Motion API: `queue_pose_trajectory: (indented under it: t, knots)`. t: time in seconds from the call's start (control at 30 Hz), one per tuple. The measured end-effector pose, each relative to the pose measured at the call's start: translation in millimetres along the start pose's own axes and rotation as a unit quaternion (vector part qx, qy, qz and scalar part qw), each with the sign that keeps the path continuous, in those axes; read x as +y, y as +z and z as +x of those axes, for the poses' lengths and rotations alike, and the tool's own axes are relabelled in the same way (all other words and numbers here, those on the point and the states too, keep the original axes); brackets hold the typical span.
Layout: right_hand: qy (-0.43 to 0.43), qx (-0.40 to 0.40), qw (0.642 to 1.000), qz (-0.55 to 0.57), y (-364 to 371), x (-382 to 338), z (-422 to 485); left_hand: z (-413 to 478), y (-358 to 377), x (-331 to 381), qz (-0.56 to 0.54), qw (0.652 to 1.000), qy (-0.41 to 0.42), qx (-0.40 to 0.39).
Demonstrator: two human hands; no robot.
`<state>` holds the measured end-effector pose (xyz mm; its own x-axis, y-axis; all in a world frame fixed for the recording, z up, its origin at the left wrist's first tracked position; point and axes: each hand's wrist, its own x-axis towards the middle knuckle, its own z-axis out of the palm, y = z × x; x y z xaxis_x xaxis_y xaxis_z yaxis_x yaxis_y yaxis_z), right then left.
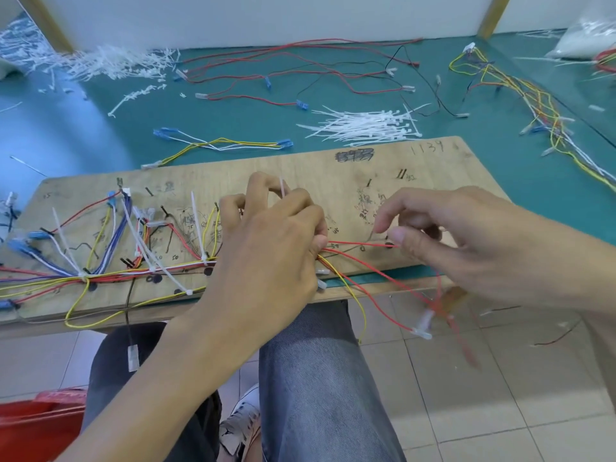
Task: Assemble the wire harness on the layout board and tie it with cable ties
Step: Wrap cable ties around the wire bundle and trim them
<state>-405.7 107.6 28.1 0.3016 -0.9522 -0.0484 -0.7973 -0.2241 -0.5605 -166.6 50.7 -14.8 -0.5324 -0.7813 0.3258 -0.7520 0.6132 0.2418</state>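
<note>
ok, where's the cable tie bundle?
Head view: cable tie bundle lies on the green mat just beyond the layout board, right of centre.

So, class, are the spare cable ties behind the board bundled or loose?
Loose: the cable ties lie fanned out on the mat, unbanded.

Left hand (276,238): back up, fingers curled, the grip pinching a cable tie (282,189) upright between them.
Right hand (466,241): palm down, fingers loosely curled, thumb near forefinger; unclear whether they pinch.
Left forearm (173,355): bare, rising from lower left.
Right forearm (596,261): bare, at right edge.
</note>
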Motion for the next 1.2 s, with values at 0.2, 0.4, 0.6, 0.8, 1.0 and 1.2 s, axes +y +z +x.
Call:
queue_pose_trajectory:
  t: [0.2,0.4,0.6,0.8,1.0,1.2]
  knots:
    - [0.078,-0.082,0.933,0.341,-10,20,-1,-4,6,3,0.032,0.999,-0.004,0.005]
    - [0.118,-0.094,0.933,0.328,-24,38,-22,-2,6,5,0.062,0.998,0.004,-0.005]
    - [0.120,-0.075,0.964,0.224,-30,37,-40,1,-3,9,0.043,0.998,-0.011,-0.036]
    - [0.146,-0.022,0.968,0.205,-32,30,-46,2,-3,27,0.030,0.998,0.036,-0.033]
    - [0.208,0.024,0.963,0.170,-26,27,-40,4,3,29,0.022,0.999,0.025,0.007]
    - [0.221,0.079,0.963,0.135,-25,36,-31,8,5,34,0.047,0.998,0.040,0.015]
